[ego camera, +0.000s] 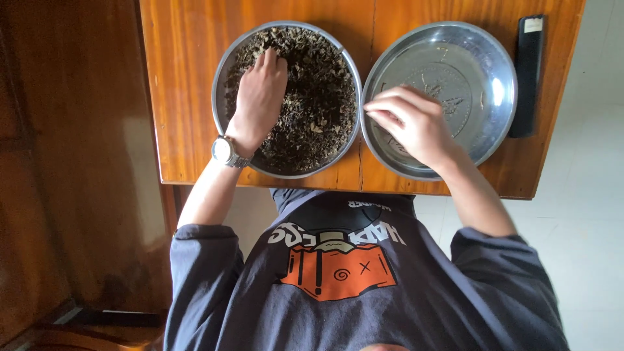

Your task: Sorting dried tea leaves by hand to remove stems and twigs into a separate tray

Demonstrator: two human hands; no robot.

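Wooden counter (pixel 188 97) fills the top of the view, its far edge cut off by the frame. Fingertips of the left hand (pixel 259 97) sink out of sight, spread loosely, palm down, into dark dried leaves (pixel 318 104) heaping the left metal bowl (pixel 220 78). Over the nearly bare right metal bowl (pixel 494 84), the right hand (pixel 416 123) pinches its fingers together; what it grips is too small to tell. A black flat object (pixel 528 71) lies beside that bowl.

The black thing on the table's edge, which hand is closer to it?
Right. The right hand is over the nearly empty metal pan beside the black bar; the left hand is farther away in the pan of dried leaves.
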